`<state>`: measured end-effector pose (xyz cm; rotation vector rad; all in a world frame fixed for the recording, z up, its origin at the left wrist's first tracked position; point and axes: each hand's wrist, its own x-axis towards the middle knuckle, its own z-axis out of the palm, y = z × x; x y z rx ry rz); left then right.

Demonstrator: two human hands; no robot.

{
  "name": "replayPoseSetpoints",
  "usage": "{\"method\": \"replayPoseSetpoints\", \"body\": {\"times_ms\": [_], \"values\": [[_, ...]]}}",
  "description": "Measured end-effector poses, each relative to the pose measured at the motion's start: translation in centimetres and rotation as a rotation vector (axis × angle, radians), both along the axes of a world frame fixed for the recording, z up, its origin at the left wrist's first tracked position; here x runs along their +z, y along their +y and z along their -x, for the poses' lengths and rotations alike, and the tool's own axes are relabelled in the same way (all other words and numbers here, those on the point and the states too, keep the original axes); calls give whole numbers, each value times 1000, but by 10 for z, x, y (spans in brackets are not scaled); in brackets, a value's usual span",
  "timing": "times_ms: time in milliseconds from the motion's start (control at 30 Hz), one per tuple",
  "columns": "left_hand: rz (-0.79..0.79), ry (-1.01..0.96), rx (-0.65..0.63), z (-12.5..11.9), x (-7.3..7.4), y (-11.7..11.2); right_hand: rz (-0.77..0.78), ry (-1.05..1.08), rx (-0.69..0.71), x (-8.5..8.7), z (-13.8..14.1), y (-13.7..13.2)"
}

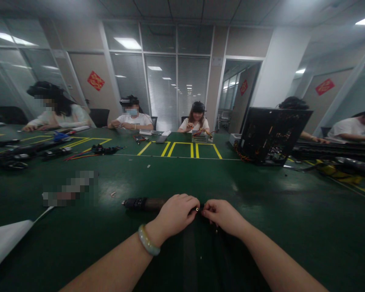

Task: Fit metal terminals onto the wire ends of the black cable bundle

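A dark electric screwdriver (152,204) with a ringed black nose lies crosswise on the green table, its metal tip to the left. My left hand (178,213), with a pale green bangle on the wrist, closes over its rear end. Close by on the right, my right hand (222,215) has its thumb and fingers pinched together. A small shiny metal bit and something black show between the two hands; what the right fingers hold is too small and covered to name. A thin dark strand with a shiny spot hangs below the right hand.
On the right stands an open black computer case (270,136). Dark cables and parts (94,150) lie at the left, and a white sheet (9,241) at the near left. Yellow tape (182,143) marks the green table (182,174). Several people sit across it.
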<state>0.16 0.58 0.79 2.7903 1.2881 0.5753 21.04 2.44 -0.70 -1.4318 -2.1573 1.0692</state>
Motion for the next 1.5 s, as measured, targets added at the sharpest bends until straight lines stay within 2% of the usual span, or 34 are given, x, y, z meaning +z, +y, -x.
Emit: {"method": "replayPoseSetpoints", "body": {"times_ms": [367, 567, 933, 1267, 1500], "values": [[-8, 5, -16, 1, -4, 4, -209, -63, 2, 5, 4, -6], [-9, -1, 27, 2, -2, 1, -173, -60, 4, 5, 2, -5], [-19, -27, -8, 2, -6, 3, -183, -75, 14, 7, 0, -4], [-7, -26, 14, 1, -2, 0, -145, -83, 21, 6, -1, -3], [-31, -68, -4, 1, -4, 1, -184, -85, 23, 5, 1, -4]]}}
